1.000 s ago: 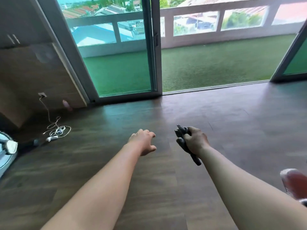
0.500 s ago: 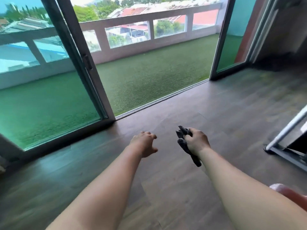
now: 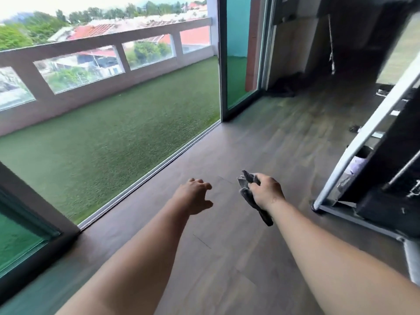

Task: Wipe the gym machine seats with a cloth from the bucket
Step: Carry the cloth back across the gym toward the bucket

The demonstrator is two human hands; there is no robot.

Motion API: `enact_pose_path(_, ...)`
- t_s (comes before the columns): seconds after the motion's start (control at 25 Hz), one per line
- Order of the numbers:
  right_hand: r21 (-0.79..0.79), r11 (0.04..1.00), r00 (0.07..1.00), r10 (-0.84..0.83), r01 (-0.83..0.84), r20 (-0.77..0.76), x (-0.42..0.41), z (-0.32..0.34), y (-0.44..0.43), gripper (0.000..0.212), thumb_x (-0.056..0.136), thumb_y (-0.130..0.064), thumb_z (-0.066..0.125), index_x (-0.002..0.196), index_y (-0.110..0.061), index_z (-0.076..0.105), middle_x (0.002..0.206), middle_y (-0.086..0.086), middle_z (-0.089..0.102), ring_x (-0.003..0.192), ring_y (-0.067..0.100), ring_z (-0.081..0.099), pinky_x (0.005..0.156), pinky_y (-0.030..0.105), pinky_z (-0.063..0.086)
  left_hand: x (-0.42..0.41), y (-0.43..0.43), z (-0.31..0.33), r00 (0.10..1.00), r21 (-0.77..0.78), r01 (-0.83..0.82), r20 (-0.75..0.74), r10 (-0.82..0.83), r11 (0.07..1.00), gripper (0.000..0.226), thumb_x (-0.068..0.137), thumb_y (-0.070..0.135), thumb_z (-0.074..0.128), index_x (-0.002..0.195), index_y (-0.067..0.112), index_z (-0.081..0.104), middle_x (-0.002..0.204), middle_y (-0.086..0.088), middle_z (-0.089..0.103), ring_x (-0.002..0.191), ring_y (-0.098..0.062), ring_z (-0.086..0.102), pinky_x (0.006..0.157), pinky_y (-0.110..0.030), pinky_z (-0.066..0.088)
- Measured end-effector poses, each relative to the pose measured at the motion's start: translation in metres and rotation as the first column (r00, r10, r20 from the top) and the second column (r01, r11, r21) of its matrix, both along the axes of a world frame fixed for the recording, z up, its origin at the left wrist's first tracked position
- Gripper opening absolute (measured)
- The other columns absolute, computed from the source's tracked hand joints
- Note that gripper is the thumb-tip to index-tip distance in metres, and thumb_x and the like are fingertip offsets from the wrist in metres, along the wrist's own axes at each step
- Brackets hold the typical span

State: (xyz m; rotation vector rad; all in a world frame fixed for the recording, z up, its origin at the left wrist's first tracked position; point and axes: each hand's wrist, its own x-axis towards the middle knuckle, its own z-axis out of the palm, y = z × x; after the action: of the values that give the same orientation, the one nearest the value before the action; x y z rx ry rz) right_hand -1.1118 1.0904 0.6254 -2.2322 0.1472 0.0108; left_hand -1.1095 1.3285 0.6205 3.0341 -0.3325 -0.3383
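Observation:
My right hand (image 3: 267, 193) is closed around a dark grey cloth (image 3: 247, 183); the cloth bunches out past my fingers and a strip of it hangs down below my wrist. My left hand (image 3: 194, 194) is held out beside it, palm down, fingers loosely curled and holding nothing. Both arms reach forward over the brown wood floor (image 3: 250, 142). A gym machine (image 3: 375, 160) with a white slanted frame bar and black parts stands at the right edge. No seat and no bucket are in view.
An open sliding glass door (image 3: 236, 57) leads onto a balcony with green turf (image 3: 118, 126) and a low wall (image 3: 91, 62). The door track runs diagonally at left. The machine's base rail (image 3: 354, 221) lies on the floor at right. A dark wall is at the back.
The view has swung to the right: the balcony has slid left and the gym machine has come further into view at right. My hands keep the same pose, the cloth still in my right hand.

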Motion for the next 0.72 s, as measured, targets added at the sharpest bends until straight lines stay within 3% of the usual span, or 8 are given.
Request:
enact_pose_path(0.44, -0.035, 0.963, 0.963, -0.267, 0.269, 0.032, 0.299, 0.012, -0.109, 0.024, 0.09, -0.019, 0.058, 0.11, -0.018, 0.071, 0.1, 0.008, 0.072, 0.094, 0.03, 0.061, 0.075, 0.03, 0.041, 0.362, -0.115, 0.005, 0.97, -0.068, 0.241, 0.048, -0.238, 0.968, 0.063, 0.088, 0.05, 0.066, 0.145, 0.031, 0.049, 0.138, 0.001, 0.055, 0.131, -0.025, 0.043, 0.099, -0.04, 0.045)
enact_pose_path(0.72, -0.048, 0.872, 0.873, -0.487, 0.487, 0.015, 0.481, 0.012, -0.163, 0.013, 0.09, -0.021, 0.059, 0.096, -0.012, 0.066, 0.087, 0.007, 0.066, 0.086, 0.032, 0.056, 0.07, 0.033, 0.037, 0.588, -0.19, 0.007, 0.898, -0.045, 0.44, 0.012, -0.44, 0.897, 0.062, 0.09, 0.051, 0.064, 0.146, 0.032, 0.048, 0.139, 0.002, 0.055, 0.133, -0.024, 0.041, 0.096, -0.04, 0.045)
